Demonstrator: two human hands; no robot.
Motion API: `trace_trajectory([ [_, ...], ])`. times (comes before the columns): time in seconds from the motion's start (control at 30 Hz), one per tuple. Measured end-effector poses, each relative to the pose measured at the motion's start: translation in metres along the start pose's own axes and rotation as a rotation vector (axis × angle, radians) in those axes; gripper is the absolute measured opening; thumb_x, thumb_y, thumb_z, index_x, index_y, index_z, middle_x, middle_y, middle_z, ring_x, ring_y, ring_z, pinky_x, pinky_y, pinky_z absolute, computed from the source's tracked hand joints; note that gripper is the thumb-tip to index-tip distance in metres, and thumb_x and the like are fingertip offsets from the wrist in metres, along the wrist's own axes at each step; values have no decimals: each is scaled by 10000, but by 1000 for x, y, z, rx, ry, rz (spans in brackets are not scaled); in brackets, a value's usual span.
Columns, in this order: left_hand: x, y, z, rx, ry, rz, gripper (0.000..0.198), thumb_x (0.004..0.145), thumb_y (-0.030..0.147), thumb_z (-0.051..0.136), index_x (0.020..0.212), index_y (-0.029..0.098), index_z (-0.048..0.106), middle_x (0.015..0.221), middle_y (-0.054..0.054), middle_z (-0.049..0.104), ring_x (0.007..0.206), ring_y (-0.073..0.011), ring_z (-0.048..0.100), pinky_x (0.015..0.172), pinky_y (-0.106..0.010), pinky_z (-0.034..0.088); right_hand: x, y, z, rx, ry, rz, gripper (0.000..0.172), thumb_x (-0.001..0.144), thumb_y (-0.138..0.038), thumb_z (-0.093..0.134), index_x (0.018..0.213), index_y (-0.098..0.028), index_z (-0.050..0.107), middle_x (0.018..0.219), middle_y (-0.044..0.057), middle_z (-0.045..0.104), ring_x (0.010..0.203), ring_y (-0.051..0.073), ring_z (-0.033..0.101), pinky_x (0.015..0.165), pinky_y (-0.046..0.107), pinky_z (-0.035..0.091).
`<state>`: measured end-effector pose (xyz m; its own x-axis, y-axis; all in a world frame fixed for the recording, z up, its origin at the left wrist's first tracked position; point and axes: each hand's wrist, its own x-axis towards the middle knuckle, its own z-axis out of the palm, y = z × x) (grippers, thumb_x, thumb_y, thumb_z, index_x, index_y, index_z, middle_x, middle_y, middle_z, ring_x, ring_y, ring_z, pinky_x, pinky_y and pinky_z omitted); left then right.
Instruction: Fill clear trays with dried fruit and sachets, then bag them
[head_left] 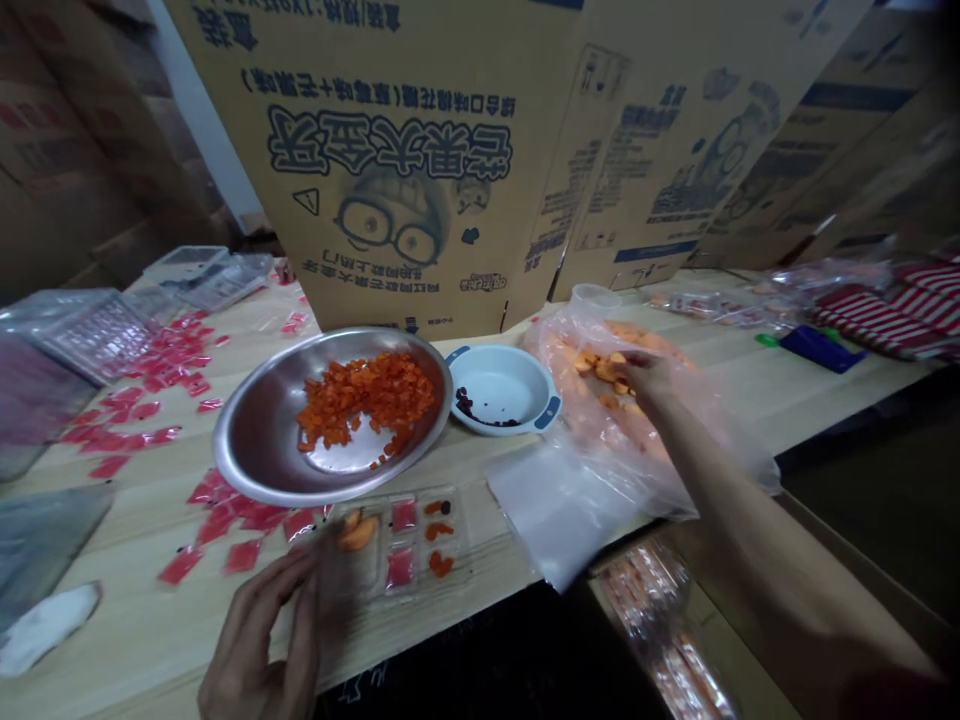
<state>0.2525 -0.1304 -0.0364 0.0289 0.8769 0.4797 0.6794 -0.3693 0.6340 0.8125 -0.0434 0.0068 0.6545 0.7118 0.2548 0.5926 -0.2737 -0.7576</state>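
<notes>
My left hand rests at the near edge of the wooden table, fingers stretched toward a clear compartment tray that holds red sachets and orange pieces. The hand touches the tray's left side and holds nothing. My right hand reaches into a clear plastic bag of pale orange chunks, fingers closed on some of them. A steel bowl of diced orange pieces sits between my hands, with a small white bowl of dark bits beside it.
Red sachets lie scattered over the left of the table. Stacks of clear trays stand at far left. Large printed cardboard boxes wall off the back. Red striped packets and a blue object lie at right.
</notes>
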Motion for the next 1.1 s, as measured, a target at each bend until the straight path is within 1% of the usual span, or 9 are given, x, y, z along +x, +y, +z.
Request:
trace_trajectory([
  [0.13,-1,43,11,-179,-31,-69,192,1007,347,602,1156,277,701,1201,-71,721,1092,-264,689,848,-412,624,-79,-32,-9,326,-86,44,249,880,-442,674,1011,-232,697,1068,82,784,1002,248,752,877,413,623],
  [0.27,-8,92,42,-682,-279,-312,359,1003,341,635,1354,289,581,1308,-94,689,1051,-215,712,900,-386,612,-219,-91,44,932,-419,287,275,820,-418,840,1048,-288,759,1216,47,771,1193,254,701,1099,449,534],
  [0.37,-15,91,52,-913,-262,-482,356,978,319,668,1318,279,569,1289,-88,689,1036,-197,712,877,-341,601,-304,-127,90,1077,-642,437,298,805,-438,872,1041,-292,765,1171,43,788,1136,266,727,1099,480,533],
  [0.43,-18,72,43,-863,-195,-539,273,969,324,672,1223,251,605,1125,-64,717,909,-176,696,817,-316,584,-330,-139,114,1071,-740,437,344,788,-438,888,1075,-295,764,1183,48,787,1119,275,731,1077,499,544],
  [0.57,-11,17,7,-489,-250,-450,257,973,312,631,1217,231,615,882,-15,669,768,-172,616,751,-315,517,-321,-142,147,819,-745,-35,329,895,-401,783,1204,-293,757,1336,77,732,1262,288,655,1136,545,479],
  [0.67,5,-16,-7,-273,-442,-289,331,960,218,584,1290,227,578,997,-53,706,867,-209,646,840,-372,518,-301,-141,166,559,-754,-450,245,999,-351,628,1186,-272,766,1327,89,736,1349,302,589,1195,597,381],
  [0.77,15,-29,-1,-122,-541,-138,351,913,121,575,1250,212,600,1118,-105,714,1045,-269,640,948,-449,514,-295,-144,183,292,-880,-638,299,1032,-303,553,1270,-269,732,1389,78,708,1407,329,540,1214,664,296],
  [0.97,1,-20,21,128,-289,-20,315,891,89,620,1183,197,667,1208,-144,658,1121,-308,581,943,-475,501,-305,-136,204,36,-863,-831,431,1001,-269,578,1425,-275,650,1492,77,637,1462,362,475,1211,674,291],
  [1.1,8,-46,-8,175,-172,-35,131,1018,260,577,987,217,697,1013,-84,710,1007,-263,619,907,-417,467,-308,-123,209,77,-765,-877,399,1002,-304,566,1386,-295,674,1457,69,664,1448,365,500,1204,695,276],
])
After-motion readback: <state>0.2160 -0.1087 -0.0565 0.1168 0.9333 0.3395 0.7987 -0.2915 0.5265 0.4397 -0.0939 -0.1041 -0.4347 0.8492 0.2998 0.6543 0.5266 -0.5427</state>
